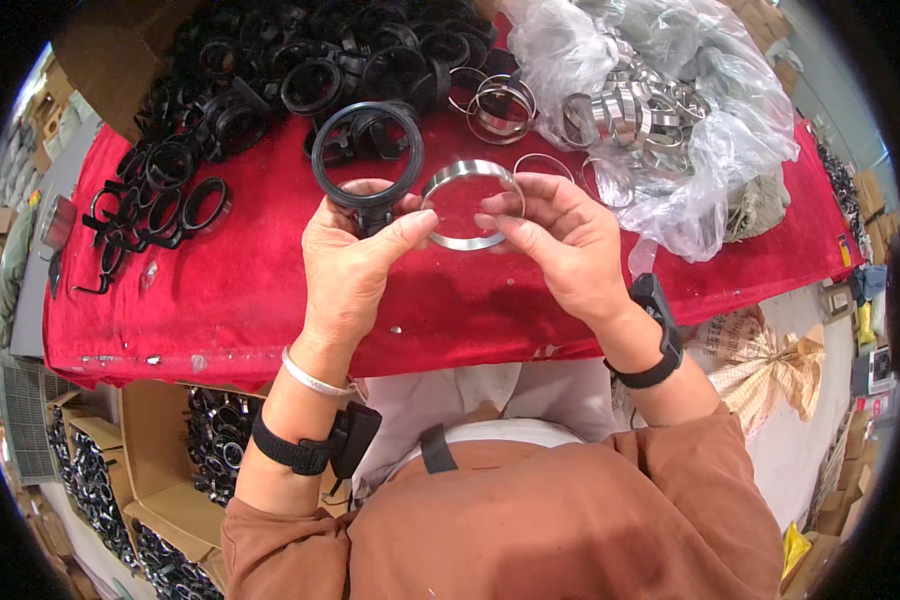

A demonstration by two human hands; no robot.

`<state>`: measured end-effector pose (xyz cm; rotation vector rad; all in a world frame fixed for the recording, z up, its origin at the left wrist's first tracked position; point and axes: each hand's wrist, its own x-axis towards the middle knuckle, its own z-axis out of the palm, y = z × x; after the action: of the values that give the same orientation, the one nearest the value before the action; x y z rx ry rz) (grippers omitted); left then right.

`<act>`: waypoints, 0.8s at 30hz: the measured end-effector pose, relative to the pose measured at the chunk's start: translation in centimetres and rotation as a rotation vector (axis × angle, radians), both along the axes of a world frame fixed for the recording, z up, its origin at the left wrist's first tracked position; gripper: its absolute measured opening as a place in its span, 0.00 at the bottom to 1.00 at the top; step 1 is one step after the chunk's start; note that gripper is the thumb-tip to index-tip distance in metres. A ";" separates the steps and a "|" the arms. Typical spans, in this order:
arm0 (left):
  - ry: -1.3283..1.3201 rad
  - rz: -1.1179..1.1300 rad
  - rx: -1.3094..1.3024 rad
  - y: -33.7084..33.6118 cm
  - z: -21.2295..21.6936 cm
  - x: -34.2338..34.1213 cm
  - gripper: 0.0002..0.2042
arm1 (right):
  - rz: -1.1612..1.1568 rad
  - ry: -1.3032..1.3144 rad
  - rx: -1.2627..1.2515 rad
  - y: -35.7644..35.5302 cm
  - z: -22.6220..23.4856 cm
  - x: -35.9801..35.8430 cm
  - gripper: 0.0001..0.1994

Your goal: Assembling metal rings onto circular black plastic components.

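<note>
Right hand: we see our right hand (570, 245) pinching the silver ring (470, 168) at its right side, thumb in front, fingers curled toward it.
Left hand: our left hand (355, 245) curls around the lower part of the black ring (318, 160), while its thumb tip meets the left side of the silver ring.
Silver ring: we have it raised between both hands above the red cloth (450, 320), just right of the black ring.
Black ring: its round opening faces up toward us, with its bracket down by the left palm.
Wrists: we wear a white bracelet (312, 376) on the left, and a black strap on each arm.
Far side of cloth: we find a heap of black rings (310, 75), with a smaller cluster trailing leftward.
Far right: a clear plastic bag (715, 190) lies open around more silver bands (625, 115); a few loose ones rest near it.
Below, left: we make out cardboard boxes (165, 490) holding black parts.
</note>
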<state>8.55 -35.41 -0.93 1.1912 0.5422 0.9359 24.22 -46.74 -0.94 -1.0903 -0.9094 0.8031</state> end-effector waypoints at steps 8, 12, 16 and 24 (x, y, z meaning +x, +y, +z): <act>-0.143 -0.155 -0.184 -1.4 0.4 1.4 0.08 | 0.287 0.679 -0.165 -0.1 -1.0 1.1 0.15; -0.143 -0.170 -0.287 -0.9 0.3 1.7 0.07 | 0.319 0.767 -0.191 -0.5 -0.8 1.0 0.14; -0.098 -0.142 -0.430 -0.7 0.4 1.9 0.07 | 0.304 0.763 -0.222 -0.8 -0.7 0.8 0.12; 0.105 -0.063 -0.422 0.2 0.0 1.2 0.07 | 0.100 0.278 -0.261 -0.6 0.6 0.9 0.18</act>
<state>9.76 -35.24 -0.92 0.8717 0.7406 0.6648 25.16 -47.35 -0.38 -1.1291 -0.6396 1.1493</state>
